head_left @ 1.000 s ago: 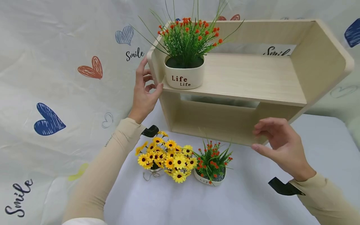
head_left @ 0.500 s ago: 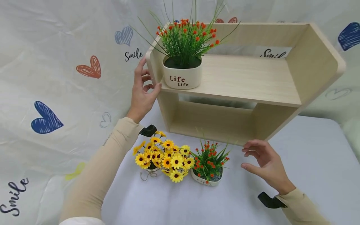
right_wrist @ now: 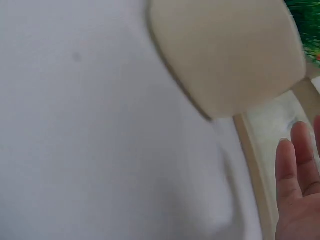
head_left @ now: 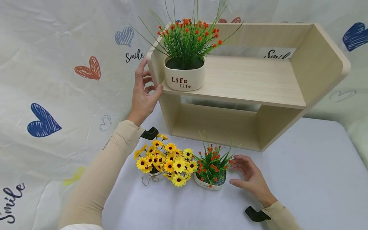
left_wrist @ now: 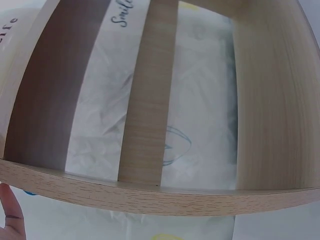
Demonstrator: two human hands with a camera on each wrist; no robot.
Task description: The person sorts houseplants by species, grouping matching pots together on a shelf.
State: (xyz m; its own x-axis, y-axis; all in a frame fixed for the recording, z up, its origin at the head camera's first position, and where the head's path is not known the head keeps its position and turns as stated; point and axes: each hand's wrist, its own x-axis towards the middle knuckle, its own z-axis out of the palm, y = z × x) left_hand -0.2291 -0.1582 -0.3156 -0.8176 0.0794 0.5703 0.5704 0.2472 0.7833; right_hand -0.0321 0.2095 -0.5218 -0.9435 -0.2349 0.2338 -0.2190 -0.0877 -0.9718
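A pale wooden shelf point(head_left: 253, 80) with two tiers stands on the cloth. My left hand point(head_left: 143, 95) grips its left side panel, thumb at the front edge and fingers along the outside. Beside that hand, a white oval pot lettered "Life" point(head_left: 184, 78) with orange-red flowers sits on the upper tier. In front of the shelf, a smaller white pot of red flowers point(head_left: 212, 169) stands on the table. Just right of it my right hand point(head_left: 251, 179) holds nothing, thumb and fingers spread apart. In the right wrist view that pot point(right_wrist: 230, 55) is blurred, with the fingers point(right_wrist: 287, 170) at the right edge.
Yellow daisy-like flowers point(head_left: 172, 163) in a pot tied with twine stand left of the small red-flower pot, below my left forearm. White cloth covers the table point(head_left: 310, 166). A printed curtain point(head_left: 72, 127) hangs on the left and behind.
My right hand has moved left and down from the shelf's lower right side to beside the small red-flower pot. The left hand stays on the shelf's side panel.
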